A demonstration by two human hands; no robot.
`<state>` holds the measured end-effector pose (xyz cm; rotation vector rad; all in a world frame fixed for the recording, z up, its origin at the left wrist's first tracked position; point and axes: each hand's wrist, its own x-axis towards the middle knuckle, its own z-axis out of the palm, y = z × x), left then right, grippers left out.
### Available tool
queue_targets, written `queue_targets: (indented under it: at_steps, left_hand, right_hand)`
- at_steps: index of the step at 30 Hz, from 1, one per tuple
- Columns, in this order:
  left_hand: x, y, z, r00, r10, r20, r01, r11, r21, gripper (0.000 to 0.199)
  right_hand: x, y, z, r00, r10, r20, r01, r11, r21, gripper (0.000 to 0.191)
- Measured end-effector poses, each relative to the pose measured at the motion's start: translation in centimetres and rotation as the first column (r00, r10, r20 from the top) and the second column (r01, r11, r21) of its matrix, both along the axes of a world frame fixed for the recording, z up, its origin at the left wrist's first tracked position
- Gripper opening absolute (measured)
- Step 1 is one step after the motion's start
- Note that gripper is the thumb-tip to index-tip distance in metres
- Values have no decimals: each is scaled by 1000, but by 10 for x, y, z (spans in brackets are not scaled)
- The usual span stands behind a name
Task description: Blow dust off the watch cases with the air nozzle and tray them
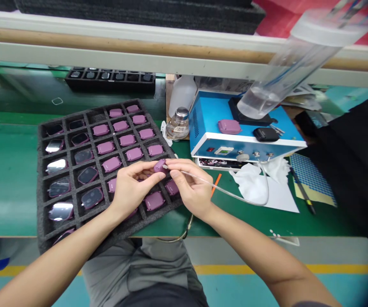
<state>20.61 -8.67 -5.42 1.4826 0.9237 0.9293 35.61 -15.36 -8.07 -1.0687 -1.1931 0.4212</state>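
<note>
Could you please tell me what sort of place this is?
Probably an electronics factory: there's a foam tray of purple watch-like devices, a blue control box and a green workbench.

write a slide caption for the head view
Over a foam tray, the left grip holds a purple case while the right grip holds a thin cord close to it.

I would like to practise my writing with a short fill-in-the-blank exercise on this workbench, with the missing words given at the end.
1. The small case in the left hand's grip is coloured ____.
2. One end of the thin pale cord is in the ____ hand's grip.
3. From the wearer's view, the foam tray lies to the ____ of the blue box.
4. On top of that box, the item just right of the purple piece is coloured ____.

Missing words: purple; right; left; black.
</note>
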Motion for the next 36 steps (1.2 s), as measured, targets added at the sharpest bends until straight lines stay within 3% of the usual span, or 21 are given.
queue_targets:
  at_steps: [4, 5, 9, 15, 23, 31, 36]
  left_hand:
    - [-1, 5, 5, 1000, 12, 26, -11, 999, -40, 34]
    - [-2, 6, 8, 1000, 3, 29, -2, 999, -46, 35]
    - [-13, 6, 24, 996, -83, 9, 83, 996, -43, 36]
    - [-36, -5, 40, 980, -189, -60, 190, 981, 26, 31]
    - [-73, -24, 24, 997, -51, -60, 53, 998, 44, 30]
    - [-99, -15, 15, 998, 14, -60, -5, 988, 157, 23]
    - [-101, -10, 17, 999, -22, 38, 22, 1000, -9, 21]
  right_hand:
    - [-1, 3, -2, 981, 18, -193, -39, 993, -109, 50]
    - [-1, 4, 0, 978, 29, -209, -62, 986, -157, 52]
    - [-1, 5, 11, 989, 70, -129, -111, 934, -341, 31]
    - [-12, -1, 30, 990, 102, -95, -130, 923, -362, 25]
    - [-40, -5, 29, 971, 239, -32, -227, 862, -453, 23]
    - [-59, 13, 31, 948, 312, 58, -244, 835, -493, 28]
    - [-65, 30, 40, 941, 338, 17, -260, 753, -604, 35]
